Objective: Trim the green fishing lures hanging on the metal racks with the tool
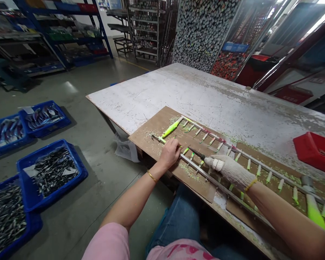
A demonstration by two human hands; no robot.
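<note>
My left hand (170,152), bare with a gold bracelet at the wrist, is closed at the near rail (194,165) of a long metal rack. What its fingers pinch is hidden. My right hand (229,169) wears a white knit glove and grips a dark pointed tool (197,154), whose tip points toward my left fingers. Short pegs with pale and yellow-green coating hang in rows along both rails, including the far rail (224,141). A bright yellow-green tapered bar (172,128) joins the rack's left end. My right forearm covers part of the rack.
Brown cardboard (148,124), strewn with yellow-green flakes, lies under the rack on a worn white table (141,97). A red bin (315,151) stands at the right. Blue trays, one a tray (82,173) of small dark pieces, sit on the floor at the left.
</note>
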